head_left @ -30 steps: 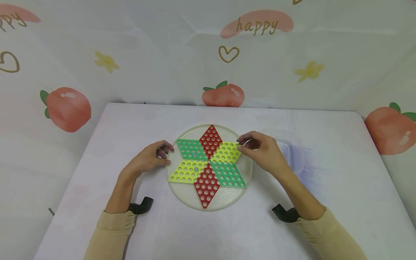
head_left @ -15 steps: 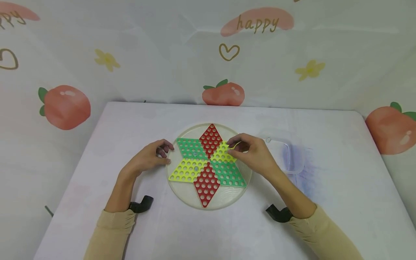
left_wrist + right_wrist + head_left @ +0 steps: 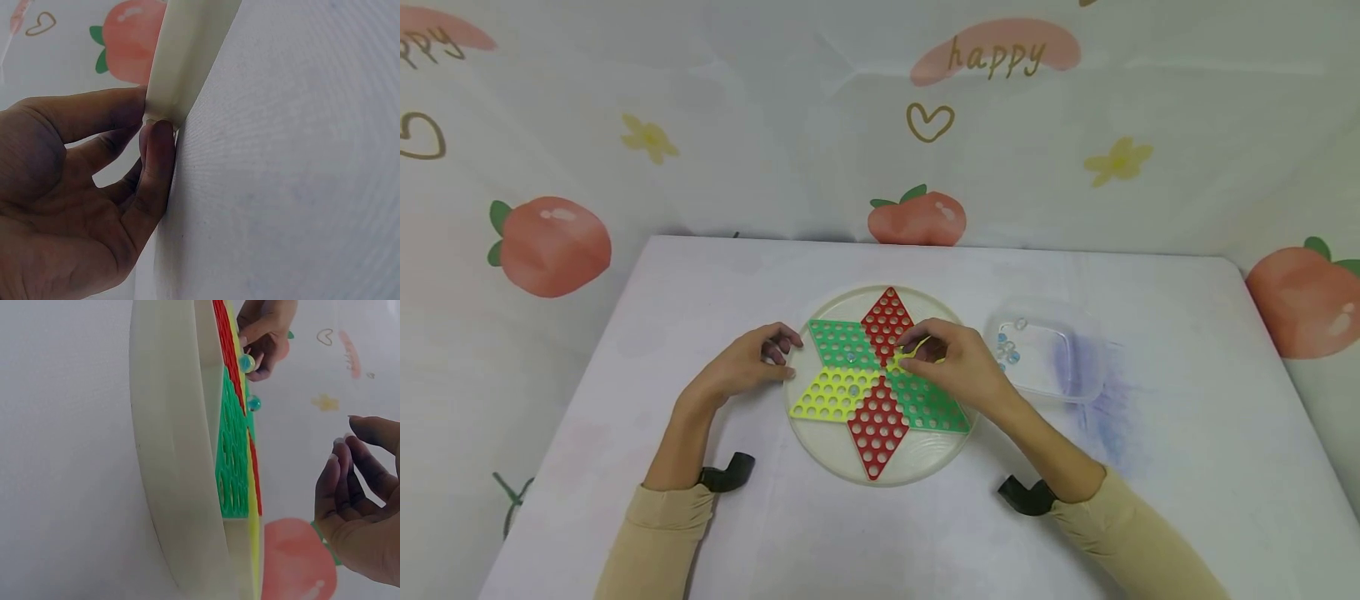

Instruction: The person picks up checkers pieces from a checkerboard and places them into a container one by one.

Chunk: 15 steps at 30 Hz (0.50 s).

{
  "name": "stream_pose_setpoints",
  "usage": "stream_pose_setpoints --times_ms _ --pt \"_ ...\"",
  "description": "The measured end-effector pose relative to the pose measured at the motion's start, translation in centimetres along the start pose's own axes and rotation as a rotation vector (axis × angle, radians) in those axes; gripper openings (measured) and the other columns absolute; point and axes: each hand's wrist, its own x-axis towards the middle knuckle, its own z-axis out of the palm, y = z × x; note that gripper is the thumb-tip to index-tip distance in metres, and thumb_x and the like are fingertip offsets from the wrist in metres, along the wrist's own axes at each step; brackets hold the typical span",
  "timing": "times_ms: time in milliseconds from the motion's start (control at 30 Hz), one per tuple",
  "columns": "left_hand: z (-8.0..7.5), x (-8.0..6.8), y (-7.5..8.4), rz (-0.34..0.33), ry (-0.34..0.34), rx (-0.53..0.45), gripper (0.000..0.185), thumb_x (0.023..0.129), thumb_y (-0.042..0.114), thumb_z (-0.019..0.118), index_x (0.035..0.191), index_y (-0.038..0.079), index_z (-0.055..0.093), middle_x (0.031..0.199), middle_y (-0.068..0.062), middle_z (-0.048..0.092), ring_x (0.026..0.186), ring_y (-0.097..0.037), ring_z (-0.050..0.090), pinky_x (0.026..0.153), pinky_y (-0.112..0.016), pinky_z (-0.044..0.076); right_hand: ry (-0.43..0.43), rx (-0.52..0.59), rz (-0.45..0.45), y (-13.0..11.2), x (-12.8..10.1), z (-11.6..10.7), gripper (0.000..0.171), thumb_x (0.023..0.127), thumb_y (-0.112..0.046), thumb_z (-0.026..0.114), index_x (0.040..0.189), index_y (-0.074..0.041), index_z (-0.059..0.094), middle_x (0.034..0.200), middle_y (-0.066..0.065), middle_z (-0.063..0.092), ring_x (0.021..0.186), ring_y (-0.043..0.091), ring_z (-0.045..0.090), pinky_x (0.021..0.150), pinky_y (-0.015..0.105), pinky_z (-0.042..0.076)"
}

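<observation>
A round, pale Chinese checkers board (image 3: 820, 450) with a red, green and yellow star of holes lies on the table. My left hand (image 3: 752, 362) holds its left rim, thumb and fingertips curled against the edge, as the left wrist view shows at the rim (image 3: 187, 50). Over the yellow point on the right, my right hand (image 3: 955, 358) hangs with thumb and fingertips drawn together; I cannot tell whether a marble is between them. One glass marble (image 3: 852, 357) sits in the left green section. Another marble (image 3: 853, 390) sits in the left yellow section.
To the right of the board stands a clear plastic box (image 3: 1082, 383) with several clear and bluish marbles (image 3: 1011, 357) at its left side. The white table (image 3: 880, 550) meets a printed cloth backdrop (image 3: 775, 150) behind.
My right hand has moved left and slightly down across the board, from the outer yellow point toward the star's middle. The box's marbles have come into view. My left hand stays at the rim.
</observation>
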Motion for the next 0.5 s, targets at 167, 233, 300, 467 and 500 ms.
stream_pose_setpoints --times_ms 167,233,300,467,500 --pt "0.0 -0.1 0.1 0.001 -0.001 -0.007 0.043 0.081 0.0 0.077 0.121 0.001 0.059 0.108 -0.014 0.057 0.092 -0.025 0.053 0.085 -0.039 0.042 -0.017 0.016 0.006 -0.1 0.3 0.6 0.022 0.083 -0.006 0.078 0.104 -0.005 0.07 0.097 0.012 0.071 0.078 0.018 0.063 0.072 0.028 0.052" --pt "0.0 -0.1 0.1 0.002 -0.002 -0.01 0.043 0.081 0.0 0.077 0.121 0.001 0.059 0.108 -0.014 0.057 0.092 -0.025 0.053 0.085 -0.039 0.042 -0.025 0.012 0.016 -0.1 0.3 0.9 0.022 0.083 -0.007 0.079 0.104 -0.005 0.07 0.097 0.009 0.07 0.078 0.017 0.063 0.073 0.028 0.052" --pt "0.0 0.0 0.0 0.003 -0.003 -0.01 0.043 0.081 0.0 0.077 0.121 0.001 0.059 0.108 -0.014 0.057 0.092 -0.025 0.052 0.085 -0.039 0.042 -0.034 0.008 0.022 -0.2 0.4 1.2 0.022 0.083 -0.007 0.079 0.104 -0.005 0.07 0.096 0.008 0.07 0.078 0.016 0.063 0.073 0.028 0.053" --pt "0.1 0.0 0.0 0.002 -0.003 -0.005 0.043 0.082 0.0 0.077 0.121 0.001 0.059 0.108 -0.014 0.057 0.092 -0.025 0.052 0.085 -0.039 0.042 -0.062 0.025 0.006 0.0 0.5 1.9 0.022 0.083 -0.006 0.079 0.103 -0.005 0.071 0.096 0.009 0.071 0.077 0.015 0.064 0.073 0.028 0.053" --pt "0.1 0.0 0.0 0.002 -0.003 -0.003 0.042 0.082 0.0 0.076 0.121 0.001 0.059 0.107 -0.014 0.056 0.092 -0.025 0.053 0.085 -0.039 0.042 -0.065 0.027 -0.001 0.1 0.6 2.0 0.022 0.082 -0.005 0.079 0.102 -0.005 0.071 0.096 0.009 0.071 0.077 0.015 0.064 0.073 0.028 0.053"
